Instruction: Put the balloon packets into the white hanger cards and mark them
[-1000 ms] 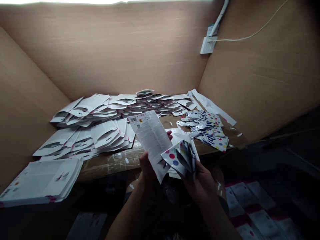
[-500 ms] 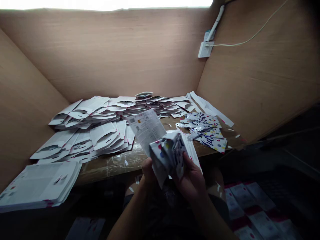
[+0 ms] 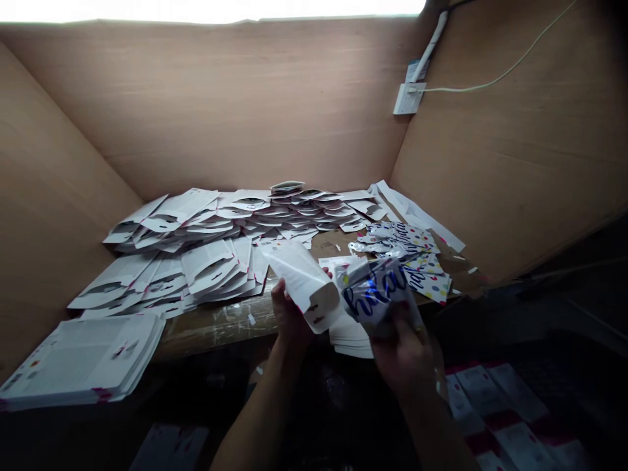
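Observation:
My left hand (image 3: pixel 290 314) is closed around the edge of a white printed paper envelope (image 3: pixel 297 278). The envelope is tilted, and its end with a hang-hole flap bulges towards me. My right hand (image 3: pixel 405 353) grips a folded foil balloon (image 3: pixel 373 291), shiny white with blue script lettering and a few coloured dots. The balloon is beside the envelope's flap end, slightly to its right. Beneath both, a stack of white envelopes (image 3: pixel 350 337) is partly hidden. More folded foil balloons (image 3: pixel 426 278) lie fanned out beyond my right hand.
Filled-looking white envelopes (image 3: pixel 210 265) are heaped along the back and left of the worktable (image 3: pixel 206 330). A flat envelope stack (image 3: pixel 83 360) sits at the front left corner. Wooden panels (image 3: pixel 245 98) enclose the table. A power socket (image 3: pixel 409 98) hangs at the back right corner.
My right hand has moved right with the foil balloon, whose lettered face now shows. The envelope in my left hand has turned, its flap end now towards me.

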A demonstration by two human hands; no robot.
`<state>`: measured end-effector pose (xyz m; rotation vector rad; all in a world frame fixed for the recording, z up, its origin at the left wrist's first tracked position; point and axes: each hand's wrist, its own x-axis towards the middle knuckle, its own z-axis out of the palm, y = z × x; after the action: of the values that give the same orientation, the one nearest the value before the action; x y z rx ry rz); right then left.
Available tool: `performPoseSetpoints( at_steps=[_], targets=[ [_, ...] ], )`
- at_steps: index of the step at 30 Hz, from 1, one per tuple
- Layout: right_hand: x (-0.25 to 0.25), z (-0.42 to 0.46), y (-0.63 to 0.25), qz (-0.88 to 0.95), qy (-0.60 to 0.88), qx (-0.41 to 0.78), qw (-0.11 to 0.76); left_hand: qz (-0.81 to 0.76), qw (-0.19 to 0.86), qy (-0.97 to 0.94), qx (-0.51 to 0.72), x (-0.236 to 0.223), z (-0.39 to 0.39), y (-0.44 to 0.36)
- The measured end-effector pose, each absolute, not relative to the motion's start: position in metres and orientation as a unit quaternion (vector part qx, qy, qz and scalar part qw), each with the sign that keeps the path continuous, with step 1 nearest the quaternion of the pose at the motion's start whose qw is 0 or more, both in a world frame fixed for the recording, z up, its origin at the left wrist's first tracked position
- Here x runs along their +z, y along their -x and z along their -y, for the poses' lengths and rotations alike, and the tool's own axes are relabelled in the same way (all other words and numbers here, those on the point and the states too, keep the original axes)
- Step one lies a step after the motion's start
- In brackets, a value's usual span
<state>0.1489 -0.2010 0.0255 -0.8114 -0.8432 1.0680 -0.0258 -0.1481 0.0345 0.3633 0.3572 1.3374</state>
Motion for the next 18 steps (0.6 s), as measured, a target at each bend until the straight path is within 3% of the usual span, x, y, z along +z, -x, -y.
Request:
performPoseSetpoints(
  at_steps=[2,5,8,18],
  targets=[
    [0.023,0.206,-0.156,0.548,0.372,0.339,0.668,-0.165,0.755,-0.135,0.620,0.035,0.145,0.030],
    [0.019,0.209,-0.161,0.787,0.310,0.190,0.498,-0.167,0.780,-0.098,0.596,0.035,0.144,0.030],
    [0.018,0.208,-0.156,0.886,0.306,0.070,0.343,-0.173,0.797,-0.105,0.569,0.034,0.148,0.022],
    [0.063,0.199,-0.133,0.871,0.382,0.247,0.186,-0.170,0.811,-0.106,0.550,0.024,0.154,0.007]
  ],
)
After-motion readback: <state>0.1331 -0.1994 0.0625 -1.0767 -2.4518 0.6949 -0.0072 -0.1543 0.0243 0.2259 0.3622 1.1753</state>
